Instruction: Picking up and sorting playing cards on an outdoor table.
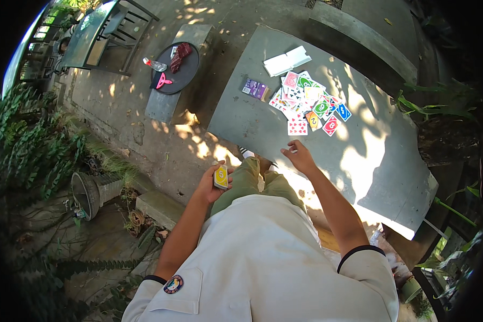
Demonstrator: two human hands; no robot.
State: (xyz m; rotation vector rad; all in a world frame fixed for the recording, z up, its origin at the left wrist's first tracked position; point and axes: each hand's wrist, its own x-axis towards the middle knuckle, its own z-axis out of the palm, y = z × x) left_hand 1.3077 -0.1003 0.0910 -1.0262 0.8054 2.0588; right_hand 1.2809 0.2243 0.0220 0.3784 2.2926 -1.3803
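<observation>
My left hand (212, 182) grips a small stack of yellow-faced playing cards (220, 176) off the table, above my knee. My right hand (299, 156) hovers with fingers loosely curled, holding nothing, over the grey concrete table (252, 121), near the scattered pile of colourful cards (308, 102) lying beyond it.

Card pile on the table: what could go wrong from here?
1. The loose card pile overlaps messily; the right hand, reaching from the table edge, might drag several at once.
2. The left hand holds a yellow card stack off the table, over the ground; a slip could scatter it.
</observation>
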